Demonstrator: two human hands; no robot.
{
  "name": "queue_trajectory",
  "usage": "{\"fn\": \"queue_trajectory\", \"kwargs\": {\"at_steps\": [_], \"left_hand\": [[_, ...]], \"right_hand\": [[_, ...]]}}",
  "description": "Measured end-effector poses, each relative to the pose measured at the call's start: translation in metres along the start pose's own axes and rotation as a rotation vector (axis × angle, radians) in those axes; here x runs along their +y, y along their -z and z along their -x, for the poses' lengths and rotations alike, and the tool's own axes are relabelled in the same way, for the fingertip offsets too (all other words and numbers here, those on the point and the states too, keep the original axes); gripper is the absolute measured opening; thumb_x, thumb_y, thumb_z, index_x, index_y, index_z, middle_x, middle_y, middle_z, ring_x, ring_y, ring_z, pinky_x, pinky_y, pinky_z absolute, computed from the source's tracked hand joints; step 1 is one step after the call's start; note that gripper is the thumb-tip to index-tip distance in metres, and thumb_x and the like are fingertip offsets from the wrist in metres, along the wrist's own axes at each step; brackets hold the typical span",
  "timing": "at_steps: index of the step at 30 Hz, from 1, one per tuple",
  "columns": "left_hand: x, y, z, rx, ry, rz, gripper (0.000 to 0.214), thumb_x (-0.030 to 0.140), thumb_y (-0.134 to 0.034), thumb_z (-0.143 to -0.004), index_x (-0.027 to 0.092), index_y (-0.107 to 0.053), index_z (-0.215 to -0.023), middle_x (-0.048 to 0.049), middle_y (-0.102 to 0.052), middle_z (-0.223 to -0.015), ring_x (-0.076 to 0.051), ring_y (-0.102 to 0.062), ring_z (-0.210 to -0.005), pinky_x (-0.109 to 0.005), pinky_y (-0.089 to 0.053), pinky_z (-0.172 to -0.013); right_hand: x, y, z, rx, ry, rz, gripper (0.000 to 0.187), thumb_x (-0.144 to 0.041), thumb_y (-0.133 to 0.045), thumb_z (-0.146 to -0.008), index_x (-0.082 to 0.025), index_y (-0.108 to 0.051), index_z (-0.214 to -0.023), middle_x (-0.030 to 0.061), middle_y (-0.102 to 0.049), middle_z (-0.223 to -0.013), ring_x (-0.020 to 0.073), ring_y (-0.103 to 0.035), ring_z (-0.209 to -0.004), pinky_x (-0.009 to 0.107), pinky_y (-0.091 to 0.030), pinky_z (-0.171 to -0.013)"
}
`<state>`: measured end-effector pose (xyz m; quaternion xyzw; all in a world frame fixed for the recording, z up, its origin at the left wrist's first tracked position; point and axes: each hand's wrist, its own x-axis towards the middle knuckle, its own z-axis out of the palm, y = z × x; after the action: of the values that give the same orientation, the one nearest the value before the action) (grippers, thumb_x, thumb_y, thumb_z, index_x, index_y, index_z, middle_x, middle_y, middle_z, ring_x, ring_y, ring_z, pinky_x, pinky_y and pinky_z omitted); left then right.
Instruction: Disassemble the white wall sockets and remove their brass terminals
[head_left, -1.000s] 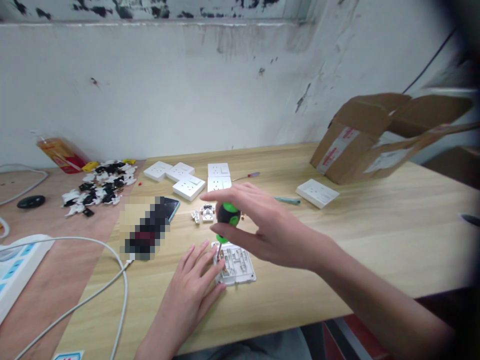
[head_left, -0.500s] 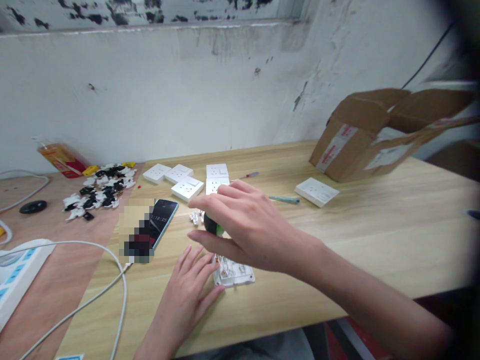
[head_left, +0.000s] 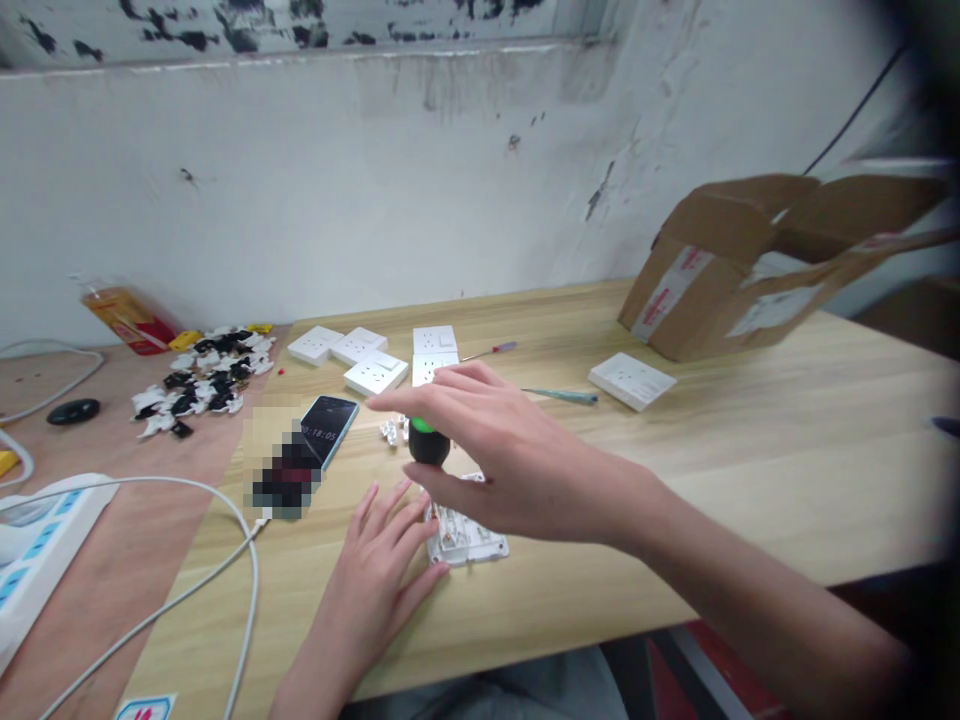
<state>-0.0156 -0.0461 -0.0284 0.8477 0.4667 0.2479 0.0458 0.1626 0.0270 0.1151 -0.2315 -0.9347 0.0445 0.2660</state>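
Observation:
My right hand (head_left: 510, 465) is shut around a black-and-green screwdriver handle (head_left: 429, 445), holding it above a white wall socket panel (head_left: 465, 540). The panel lies face down with its inner parts showing. The screwdriver's shaft and tip are hidden behind my fingers. My left hand (head_left: 367, 590) holds the panel's left edge, its fingers spread. Small white socket parts (head_left: 390, 432) lie just beyond the panel, under my right fingertips.
Several assembled white socket panels (head_left: 375, 373) lie further back on the wooden table (head_left: 675, 480). Also there are a phone (head_left: 328, 430), a red-handled screwdriver (head_left: 491, 350), a teal tool (head_left: 562, 396), a cardboard box (head_left: 720, 270), a heap of black-and-white pieces (head_left: 199, 385), and a power strip (head_left: 45, 540).
My right hand has moved left, and the screwdriver handle has turned more upright with its green end on top. My left hand and the panel stay nearly in place.

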Motion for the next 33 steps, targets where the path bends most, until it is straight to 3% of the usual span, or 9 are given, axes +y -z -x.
{"fn": "queue_trajectory", "kwargs": {"at_steps": [4, 10, 13, 16, 21, 24, 27, 31, 33], "left_hand": [[0.001, 0.001, 0.000, -0.003, 0.021, -0.007, 0.018, 0.029, -0.059, -0.090, 0.025, -0.062, -0.108, -0.0025, -0.066, -0.120, -0.029, -0.050, -0.123, -0.061, -0.022, -0.112], [0.003, 0.001, 0.000, 0.018, 0.006, -0.038, 0.016, 0.028, -0.060, -0.089, 0.023, -0.064, -0.104, -0.0044, -0.068, -0.114, -0.027, -0.054, -0.119, -0.061, -0.016, -0.114], [0.003, 0.001, 0.000, 0.020, 0.016, -0.040, 0.018, 0.029, -0.061, -0.089, 0.023, -0.064, -0.105, -0.0046, -0.068, -0.113, -0.028, -0.055, -0.117, -0.062, -0.017, -0.113], [0.003, 0.000, 0.001, 0.014, 0.016, -0.043, 0.019, 0.029, -0.060, -0.089, 0.024, -0.064, -0.107, -0.0047, -0.067, -0.116, -0.028, -0.053, -0.120, -0.063, -0.018, -0.112], [0.002, 0.000, 0.001, 0.018, 0.016, -0.071, 0.018, 0.029, -0.059, -0.090, 0.023, -0.064, -0.106, -0.0068, -0.066, -0.119, -0.029, -0.051, -0.123, -0.063, -0.022, -0.112], [0.001, 0.001, 0.001, -0.022, -0.008, -0.084, 0.020, 0.027, -0.058, -0.090, 0.023, -0.063, -0.109, -0.0069, -0.065, -0.121, -0.029, -0.050, -0.124, -0.064, -0.020, -0.112], [0.000, 0.000, 0.002, -0.029, -0.002, -0.085, 0.022, 0.027, -0.058, -0.090, 0.023, -0.062, -0.111, -0.0069, -0.063, -0.123, -0.029, -0.048, -0.125, -0.064, -0.021, -0.111], [-0.001, -0.001, 0.001, 0.007, -0.004, -0.080, 0.024, 0.027, -0.059, -0.089, 0.023, -0.062, -0.113, -0.0075, -0.064, -0.121, -0.030, -0.048, -0.125, -0.061, -0.027, -0.110], [-0.001, -0.002, 0.001, 0.018, 0.004, -0.063, 0.022, 0.027, -0.059, -0.089, 0.023, -0.063, -0.110, -0.0064, -0.065, -0.117, -0.029, -0.052, -0.120, -0.061, -0.026, -0.110]], "right_hand": [[0.000, 0.002, 0.000, 0.065, -0.026, 0.155, 0.028, -0.037, -0.051, -0.093, -0.014, -0.060, -0.105, 0.0066, -0.069, -0.081, 0.0206, -0.057, -0.082, 0.042, -0.031, -0.095], [0.000, 0.013, -0.001, -0.101, 0.041, -0.072, 0.040, -0.021, -0.044, -0.093, -0.011, -0.044, -0.132, 0.0098, -0.065, -0.108, 0.0193, -0.054, -0.098, 0.034, -0.038, -0.088], [-0.001, 0.008, -0.002, -0.026, 0.025, -0.022, 0.025, -0.030, -0.047, -0.094, -0.014, -0.058, -0.110, 0.0056, -0.069, -0.088, 0.0177, -0.057, -0.084, 0.035, -0.036, -0.089], [-0.003, 0.004, -0.004, 0.052, -0.032, 0.142, 0.031, -0.041, -0.045, -0.095, -0.015, -0.062, -0.093, 0.0062, -0.067, -0.078, 0.0197, -0.055, -0.078, 0.039, -0.036, -0.087], [-0.003, 0.008, -0.005, -0.070, -0.039, 0.010, 0.032, -0.024, -0.045, -0.091, -0.014, -0.053, -0.120, 0.0084, -0.066, -0.098, 0.0190, -0.055, -0.087, 0.032, -0.037, -0.077], [-0.003, 0.004, -0.006, 0.001, -0.068, 0.074, 0.026, -0.034, -0.045, -0.096, -0.016, -0.058, -0.108, 0.0052, -0.068, -0.084, 0.0175, -0.057, -0.079, 0.034, -0.034, -0.081], [-0.005, 0.002, -0.006, 0.049, -0.114, 0.189, 0.039, -0.048, -0.040, -0.096, -0.015, -0.061, -0.098, 0.0062, -0.067, -0.075, 0.0192, -0.056, -0.073, 0.036, -0.034, -0.079], [-0.007, 0.007, -0.007, -0.063, -0.015, 0.041, 0.035, -0.026, -0.044, -0.093, -0.012, -0.050, -0.124, 0.0098, -0.067, -0.101, 0.0193, -0.056, -0.087, 0.033, -0.036, -0.079], [-0.005, 0.004, -0.008, -0.049, 0.025, 0.033, 0.033, -0.026, -0.046, -0.094, -0.012, -0.051, -0.123, 0.0081, -0.068, -0.099, 0.0182, -0.057, -0.087, 0.033, -0.036, -0.082]]}}
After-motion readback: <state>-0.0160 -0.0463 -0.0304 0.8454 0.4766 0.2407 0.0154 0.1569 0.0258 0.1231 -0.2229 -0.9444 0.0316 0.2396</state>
